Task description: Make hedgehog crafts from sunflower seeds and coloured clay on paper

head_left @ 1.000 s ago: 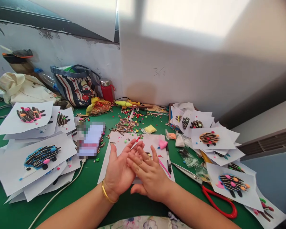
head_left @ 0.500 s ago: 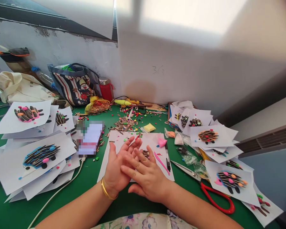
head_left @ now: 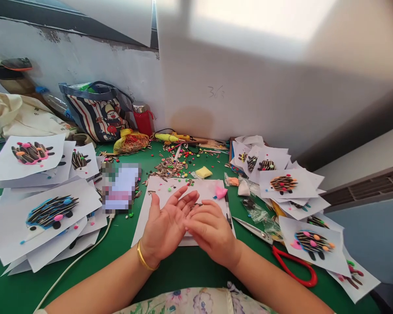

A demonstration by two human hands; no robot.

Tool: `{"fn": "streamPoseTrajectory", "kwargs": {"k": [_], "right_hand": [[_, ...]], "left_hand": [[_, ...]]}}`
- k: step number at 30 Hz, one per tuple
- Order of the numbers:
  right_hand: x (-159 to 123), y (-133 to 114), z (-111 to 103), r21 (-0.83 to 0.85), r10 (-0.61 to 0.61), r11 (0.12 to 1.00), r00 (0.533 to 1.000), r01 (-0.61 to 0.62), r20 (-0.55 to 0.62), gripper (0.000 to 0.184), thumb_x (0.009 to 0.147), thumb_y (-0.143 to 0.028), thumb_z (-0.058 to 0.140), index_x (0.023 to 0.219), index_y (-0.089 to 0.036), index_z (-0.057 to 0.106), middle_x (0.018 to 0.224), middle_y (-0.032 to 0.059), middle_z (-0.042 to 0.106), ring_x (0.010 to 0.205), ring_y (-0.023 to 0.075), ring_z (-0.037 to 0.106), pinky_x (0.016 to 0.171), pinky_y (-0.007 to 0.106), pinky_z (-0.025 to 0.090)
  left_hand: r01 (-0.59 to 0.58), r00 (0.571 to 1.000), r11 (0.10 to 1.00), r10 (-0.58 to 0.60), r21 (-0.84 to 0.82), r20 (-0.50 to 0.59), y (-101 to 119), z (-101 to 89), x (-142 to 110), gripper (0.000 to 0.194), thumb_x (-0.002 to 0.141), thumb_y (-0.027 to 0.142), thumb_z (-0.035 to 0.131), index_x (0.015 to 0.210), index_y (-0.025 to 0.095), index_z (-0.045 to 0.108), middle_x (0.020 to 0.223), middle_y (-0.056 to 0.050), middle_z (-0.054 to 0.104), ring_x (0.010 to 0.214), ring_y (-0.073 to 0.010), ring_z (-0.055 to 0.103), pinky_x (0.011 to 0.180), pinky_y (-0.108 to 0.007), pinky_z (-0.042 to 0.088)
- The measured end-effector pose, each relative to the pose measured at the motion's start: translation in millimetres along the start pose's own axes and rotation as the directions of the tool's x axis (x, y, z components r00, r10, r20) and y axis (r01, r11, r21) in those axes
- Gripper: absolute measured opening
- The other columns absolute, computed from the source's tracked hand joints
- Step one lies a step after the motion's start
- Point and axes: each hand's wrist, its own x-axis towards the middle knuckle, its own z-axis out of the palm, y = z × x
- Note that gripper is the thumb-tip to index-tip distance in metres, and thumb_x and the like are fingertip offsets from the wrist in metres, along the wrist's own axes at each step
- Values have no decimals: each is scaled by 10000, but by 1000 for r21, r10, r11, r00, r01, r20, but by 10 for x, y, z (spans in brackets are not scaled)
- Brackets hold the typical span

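My left hand point(head_left: 165, 222) is held palm up with its fingers stretched, a gold bangle point(head_left: 145, 257) at the wrist. Against its fingers rests my right hand point(head_left: 212, 233), fingers bent and pressed together; whatever lies between them is hidden. Both are above a white sheet of paper point(head_left: 143, 220), covering much of it. On the sheet's right part sit a lump of pink clay point(head_left: 220, 192) and a black pen point(head_left: 228, 211). Some seeds and small coloured balls lie along its far edge. Beyond it are a block of yellow clay point(head_left: 203, 172) and a pile of striped seeds point(head_left: 168, 167).
Stacks of hedgehog pictures point(head_left: 54, 213) flank me on the left, with more finished pictures point(head_left: 283, 184) on the right. Red-handled scissors point(head_left: 294, 266) lie open near my right forearm. A phone point(head_left: 122, 189) with a cable, a striped bag point(head_left: 96, 113) and a red bottle point(head_left: 143, 118) stand leftward.
My right hand has gone from flat, spread fingers across the left palm to bent, gathered fingers at the left fingers. The left hand stays palm up. The view has shifted slightly.
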Motion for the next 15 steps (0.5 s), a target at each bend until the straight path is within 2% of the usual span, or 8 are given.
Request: {"fn": "streamPoseTrajectory", "kwargs": {"k": [2,4,7,9,12,14,15], "right_hand": [[-27,98,-83,16,113,994,989,-112,-94,292,926,-169,556,1173,-300,639,962,29,699,1005,189,628,993,440,461],[-50,209,-172,55,239,971,954,-233,-183,208,937,-189,553,1093,-270,664,951,52,667,982,206,619,929,428,496],[-70,359,-282,95,370,929,904,-358,-212,93,940,-258,571,972,-234,655,913,46,652,899,199,615,837,379,514],[-79,436,-324,88,441,898,877,-432,-193,95,936,-298,577,937,-225,639,900,38,655,854,188,612,798,351,513],[-93,521,-348,64,524,852,843,-520,-122,124,924,-320,585,981,-225,641,950,41,679,854,188,627,806,348,518],[-99,556,-345,41,539,842,841,-538,-46,123,912,-301,600,994,-228,656,968,39,698,879,192,642,820,348,518],[-99,565,-339,25,532,846,847,-532,-6,108,905,-284,610,979,-230,667,965,35,707,892,194,647,825,346,515]], "left_hand": [[-54,998,999,54,9,-18,53,-10,27,683,887,721,351,1203,177,617,1247,-147,619,1276,-282,513,1083,-451,410],[-110,993,993,112,50,-45,109,-35,63,652,895,708,357,1155,182,642,1173,-129,650,1238,-270,540,1065,-443,429],[-202,971,958,223,202,-89,173,-93,122,611,905,685,371,1073,182,676,1057,-101,670,1104,-242,597,978,-410,481],[-249,948,906,300,343,-104,194,-133,151,494,908,613,462,1003,187,694,972,-69,665,997,-202,607,905,-346,493],[-267,917,772,388,577,-95,214,-185,176,291,853,467,639,938,197,703,881,-32,647,870,-166,588,828,-292,464],[-240,912,626,406,742,-47,227,-216,189,234,806,401,707,924,199,707,872,-30,649,833,-169,577,804,-293,443],[-227,915,526,403,820,-5,233,-230,197,223,783,381,731,911,200,710,873,-34,651,827,-177,574,794,-297,436]]}}
